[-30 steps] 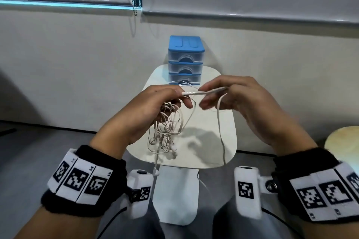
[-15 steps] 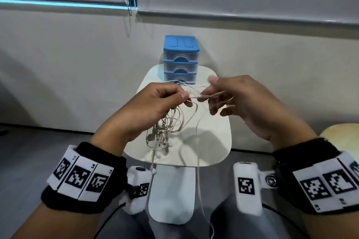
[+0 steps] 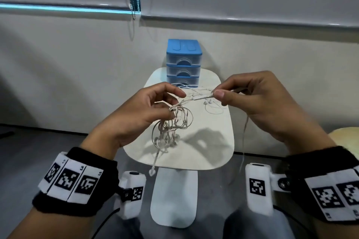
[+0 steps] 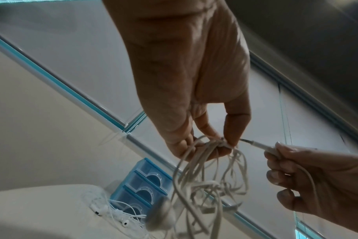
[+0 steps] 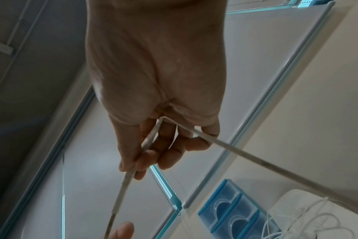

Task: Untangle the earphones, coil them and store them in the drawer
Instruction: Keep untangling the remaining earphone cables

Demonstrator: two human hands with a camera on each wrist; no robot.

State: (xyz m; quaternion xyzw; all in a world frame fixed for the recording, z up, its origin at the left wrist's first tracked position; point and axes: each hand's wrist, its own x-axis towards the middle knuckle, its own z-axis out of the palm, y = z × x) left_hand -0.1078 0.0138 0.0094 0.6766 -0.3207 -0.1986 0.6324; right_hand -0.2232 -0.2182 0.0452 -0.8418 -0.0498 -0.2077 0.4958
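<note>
Nearest the viewer, both hands are raised above the tabletop (image 3: 223,153). The left hand (image 3: 136,116), at 9 o'clock, has its fingers curled around a tangled bundle of beige earphones (image 3: 172,124); loops hang below the fingers, and one strand with an earbud (image 3: 152,171) dangles past the near edge of the tabletop. The right hand (image 3: 258,99), at 3 o'clock, pinches the plug end (image 3: 203,97) of the same cable between thumb and forefinger, with the remaining cable running back through the palm and hanging down. The plug tip points into the bundle at the left fingertips. The step in hand appears to be untangling: the plug end is being worked through the knotted loops. The next move likely calls for a slow pull on the plug, with the left hand loosening its grip enough for the loops to slip free without tightening. Farther out, a second, white pair of earphones (image 3: 208,103) lies loose on the tabletop. At 12 o'clock, at the far edge, stands the blue drawer unit (image 3: 183,60), all three drawers closed.
</note>
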